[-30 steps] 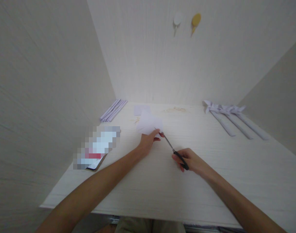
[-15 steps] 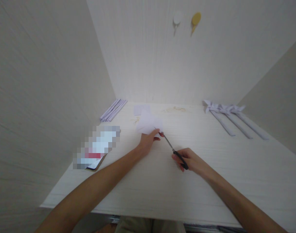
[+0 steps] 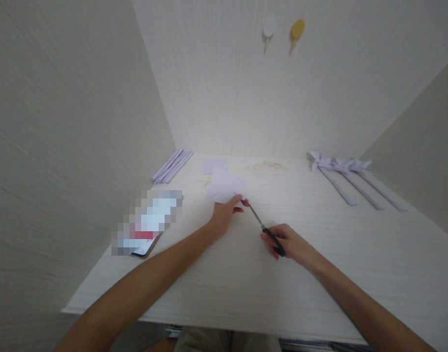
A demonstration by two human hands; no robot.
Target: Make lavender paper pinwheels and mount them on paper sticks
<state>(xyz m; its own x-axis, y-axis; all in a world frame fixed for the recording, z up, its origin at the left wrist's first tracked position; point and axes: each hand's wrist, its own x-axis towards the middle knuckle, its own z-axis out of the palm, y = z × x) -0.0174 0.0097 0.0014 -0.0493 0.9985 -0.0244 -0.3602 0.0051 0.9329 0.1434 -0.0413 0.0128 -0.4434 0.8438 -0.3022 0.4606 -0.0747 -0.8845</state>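
My left hand (image 3: 224,218) pinches the near edge of a pale lilac folded paper (image 3: 226,187) and holds it just above the white table (image 3: 246,274). My right hand (image 3: 288,242) is closed round the black handles of a pair of scissors (image 3: 264,228). The thin blades point up and left, and their tips meet the paper's lower right corner beside my left thumb. Both forearms reach in from the bottom of the view.
A bundle of rolled lilac paper sticks (image 3: 171,166) lies at the back left against the wall. Three paper pinwheels on sticks (image 3: 350,181) lie at the back right. A pixelated flat object (image 3: 146,222) rests on the left. Another lilac sheet (image 3: 211,165) lies behind the held paper. Two hooks (image 3: 282,32) hang on the wall.
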